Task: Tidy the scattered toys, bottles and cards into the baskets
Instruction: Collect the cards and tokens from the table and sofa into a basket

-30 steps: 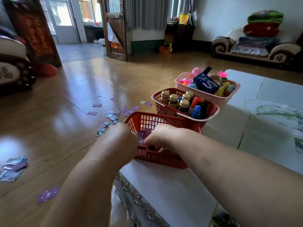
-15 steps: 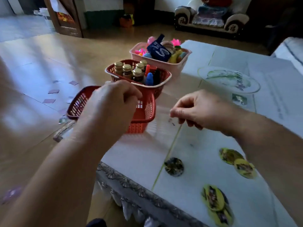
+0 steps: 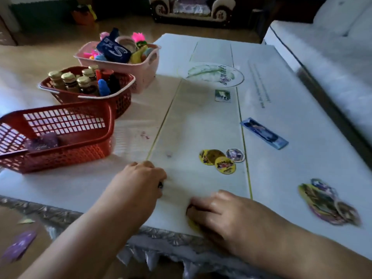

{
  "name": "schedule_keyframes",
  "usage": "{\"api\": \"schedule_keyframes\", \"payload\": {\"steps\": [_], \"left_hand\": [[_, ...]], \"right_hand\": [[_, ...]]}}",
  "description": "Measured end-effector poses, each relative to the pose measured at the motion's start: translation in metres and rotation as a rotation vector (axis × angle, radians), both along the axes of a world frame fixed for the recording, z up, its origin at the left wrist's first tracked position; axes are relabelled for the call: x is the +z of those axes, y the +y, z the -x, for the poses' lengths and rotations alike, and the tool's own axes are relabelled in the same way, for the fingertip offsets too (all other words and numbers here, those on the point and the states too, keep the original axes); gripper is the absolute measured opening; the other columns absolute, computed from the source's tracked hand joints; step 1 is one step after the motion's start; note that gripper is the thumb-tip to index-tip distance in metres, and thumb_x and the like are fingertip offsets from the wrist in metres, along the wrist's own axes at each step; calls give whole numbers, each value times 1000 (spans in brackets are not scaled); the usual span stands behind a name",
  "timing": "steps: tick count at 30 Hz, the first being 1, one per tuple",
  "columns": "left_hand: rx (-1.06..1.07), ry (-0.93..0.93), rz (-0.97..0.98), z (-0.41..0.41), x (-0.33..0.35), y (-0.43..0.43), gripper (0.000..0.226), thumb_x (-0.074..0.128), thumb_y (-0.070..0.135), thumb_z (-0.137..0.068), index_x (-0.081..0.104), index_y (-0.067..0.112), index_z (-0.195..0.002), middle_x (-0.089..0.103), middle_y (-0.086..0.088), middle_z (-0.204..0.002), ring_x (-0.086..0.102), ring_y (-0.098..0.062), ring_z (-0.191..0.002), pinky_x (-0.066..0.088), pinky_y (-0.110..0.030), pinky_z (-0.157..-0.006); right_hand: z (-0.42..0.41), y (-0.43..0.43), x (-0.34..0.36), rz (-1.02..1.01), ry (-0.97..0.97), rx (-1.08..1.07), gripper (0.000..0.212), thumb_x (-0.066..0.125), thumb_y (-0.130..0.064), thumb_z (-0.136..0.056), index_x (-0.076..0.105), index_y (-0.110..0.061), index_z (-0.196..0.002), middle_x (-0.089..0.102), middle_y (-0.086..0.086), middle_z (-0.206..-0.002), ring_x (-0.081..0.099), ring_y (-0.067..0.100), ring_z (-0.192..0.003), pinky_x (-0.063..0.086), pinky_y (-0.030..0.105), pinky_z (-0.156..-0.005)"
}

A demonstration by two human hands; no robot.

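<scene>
Curling left hand [image 3: 141,182]: fingers bent, a dark bit at the tips; grip unclear.
Right hand [image 3: 221,212]: fingers curled over yellow round card [image 3: 193,225].
Card basket [image 3: 60,158]: beyond left hand, leftward.
Loose round cards [image 3: 220,159]: beyond right hand.

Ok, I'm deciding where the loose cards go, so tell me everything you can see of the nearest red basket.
The nearest red basket is rigid-looking red plastic: lattice walls, a smooth solid rim, rounded corners. It stands upright near the left edge of the table, frontmost of three baskets. A few purple cards lie inside; otherwise it looks unfilled. The left hand is to its right, apart from it. Whether it touches the bottle basket behind cannot be told.
</scene>
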State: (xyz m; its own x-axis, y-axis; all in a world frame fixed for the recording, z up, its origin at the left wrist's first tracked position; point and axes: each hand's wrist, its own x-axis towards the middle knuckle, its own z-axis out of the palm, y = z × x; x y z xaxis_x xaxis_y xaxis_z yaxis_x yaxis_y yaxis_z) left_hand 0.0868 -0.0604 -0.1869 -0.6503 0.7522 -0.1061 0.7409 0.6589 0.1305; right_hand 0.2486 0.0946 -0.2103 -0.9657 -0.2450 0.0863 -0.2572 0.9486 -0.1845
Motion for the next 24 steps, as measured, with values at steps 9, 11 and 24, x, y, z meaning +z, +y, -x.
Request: {"api": "schedule_keyframes", "payload": {"steps": [9,11,24], "left_hand": [[148,-304,-53,8,3,15,37,83,37,-71,59,31,-98,65,7,-91,61,-10,-77,45,-23,-58],[116,-313,-93,5,3,22,28,83,34,-71,62,31,-90,65,8,-86,60,-8,-74,42,-20,-55],[-10,-275,-47,1,12,140,50,75,37,-81,59,16,-124,62,-12,-116,55,-23,-77,41,-24,-56]], "right_hand": [[6,-9,-20,-81,179,-124,22,53,-16,-86,66,-10,-103,63,8,-96,56,28,-81,51,40,-67],[11,-4,-14,-6,176,-209,27,41,-12,-87,64,-8,-100,62,9,-93,58,28,-80,52,38,-66],[54,110,17,253,-280,-904,63,66,-50,-84,49,-14,-134,42,12,-138,53,27,-117,42,31,-98]]}}
